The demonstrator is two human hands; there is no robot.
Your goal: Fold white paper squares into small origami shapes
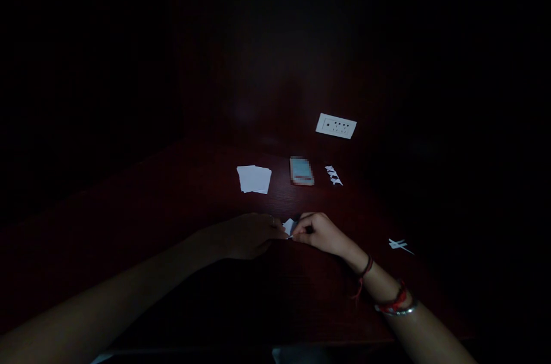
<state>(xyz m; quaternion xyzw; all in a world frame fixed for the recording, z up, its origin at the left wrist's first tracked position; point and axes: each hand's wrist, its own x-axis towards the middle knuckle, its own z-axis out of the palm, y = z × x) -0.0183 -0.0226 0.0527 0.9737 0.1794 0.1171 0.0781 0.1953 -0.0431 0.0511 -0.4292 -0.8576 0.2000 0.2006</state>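
Between my two hands, near the middle of the dark red table [206, 192], is a small piece of white paper [289, 226] with a folded lower edge. My left hand [253, 235] pinches its left side, the fingers partly lost in shadow. On the other side, my right hand [321, 233] grips the lower right edge between thumb and fingertips. Beyond my hands lies a loose stack of white paper sheets [253, 179]. To the right of that stack sits a blurred blue-green block [302, 170]. Several small folded white paper pieces [333, 175] lie farther right.
A few thin white paper strips [398, 244] lie crossed on the table to the right of my right hand. A white socket panel [336, 126] is set in the dark wall behind. Deep shadow covers both sides, and the table's front edge runs below my arms.
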